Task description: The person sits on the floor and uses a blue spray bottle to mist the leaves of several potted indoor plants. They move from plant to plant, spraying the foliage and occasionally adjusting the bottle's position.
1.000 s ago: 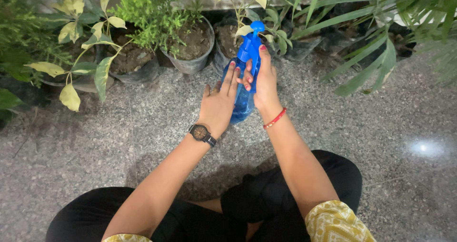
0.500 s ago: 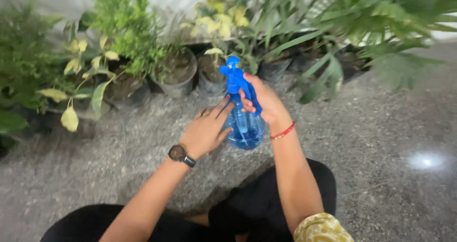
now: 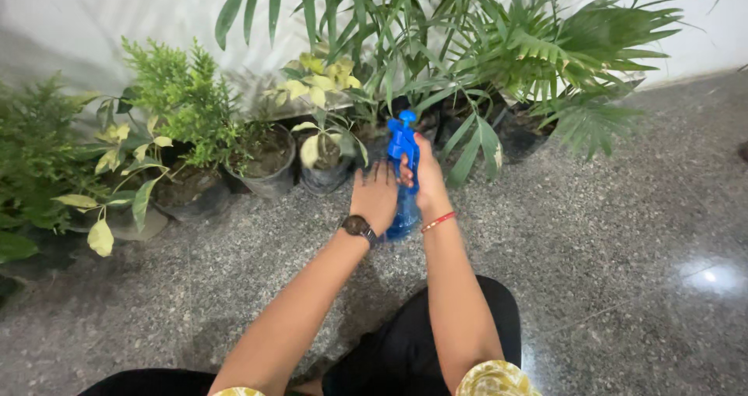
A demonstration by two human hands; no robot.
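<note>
A blue spray bottle [image 3: 404, 148] stands upright in front of me, its nozzle pointing toward the potted plants. My right hand [image 3: 425, 179] is wrapped around its neck and trigger; a red band circles that wrist. My left hand [image 3: 375, 193], with a dark watch on the wrist, lies flat against the bottle's left side with fingers straight. The bottle's lower body shows between the two wrists, close to the speckled stone floor [image 3: 608, 232].
A row of potted plants lines the white wall: a yellow-green leafy plant in a dark pot [image 3: 323, 170], a ferny plant in a grey pot [image 3: 269, 162], a palm [image 3: 506, 61] at right, more foliage at left. My black-clad legs are folded below.
Both hands and the bottle have moved farther from me, toward the pots. The view has tilted up, showing more wall and palm fronds.
</note>
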